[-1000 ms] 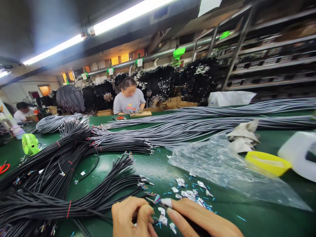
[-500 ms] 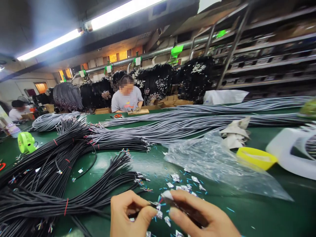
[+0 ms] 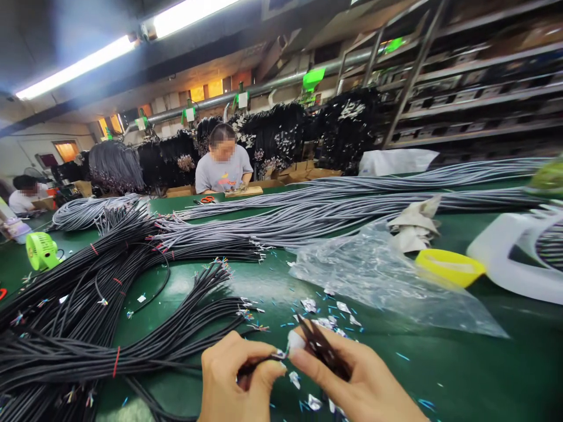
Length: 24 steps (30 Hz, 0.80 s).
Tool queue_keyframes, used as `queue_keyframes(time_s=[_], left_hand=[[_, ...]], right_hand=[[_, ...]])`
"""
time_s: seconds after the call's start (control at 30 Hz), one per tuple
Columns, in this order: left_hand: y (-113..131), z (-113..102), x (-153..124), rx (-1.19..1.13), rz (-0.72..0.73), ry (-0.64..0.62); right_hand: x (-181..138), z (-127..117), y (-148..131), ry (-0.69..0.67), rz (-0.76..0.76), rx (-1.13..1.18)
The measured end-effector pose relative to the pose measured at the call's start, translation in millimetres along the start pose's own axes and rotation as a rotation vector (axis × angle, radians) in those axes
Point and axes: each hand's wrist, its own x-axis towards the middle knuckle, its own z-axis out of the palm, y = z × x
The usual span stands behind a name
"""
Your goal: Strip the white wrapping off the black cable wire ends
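My left hand (image 3: 233, 375) pinches a thin black cable (image 3: 259, 358) between thumb and forefinger, its stripped end pointing right. My right hand (image 3: 356, 378) is closed around a dark, pointed two-bladed tool (image 3: 322, 350), whose tips stick up past the forefinger. White wrapping (image 3: 295, 341) covers that forefinger's tip. Its thumb and forefinger meet right at the cable's end, so the wires there are mostly hidden. Foil scraps (image 3: 309, 305) and bits of blue sleeving (image 3: 402, 356) lie scattered around both hands on the green table (image 3: 461, 369).
Bundles of black cable (image 3: 145, 357) spread over the left side. Grey cables (image 3: 281, 225) run across the back. To the right are a clear plastic bag (image 3: 352, 275), a yellow scoop-like piece (image 3: 451, 268) and a white container (image 3: 514, 258). A person (image 3: 226, 164) sits opposite.
The dark tool's tips now point up above my right hand, where they were tucked lower before. My fingers have drawn closer around the cable end, covering its coloured wires. The view has shifted slightly.
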Motion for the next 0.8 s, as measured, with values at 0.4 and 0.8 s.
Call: queue_keyframes(time_s=[0.4,0.8], left_hand=[[-3,-2,3,-0.059,-0.121,-0.034],[3,-3,2,-0.17,-0.376,-0.105]], right_hand=[[0,8,6,-0.142,0.187,0.232],[17,-12,6,0.351,-0.417,-0.273]])
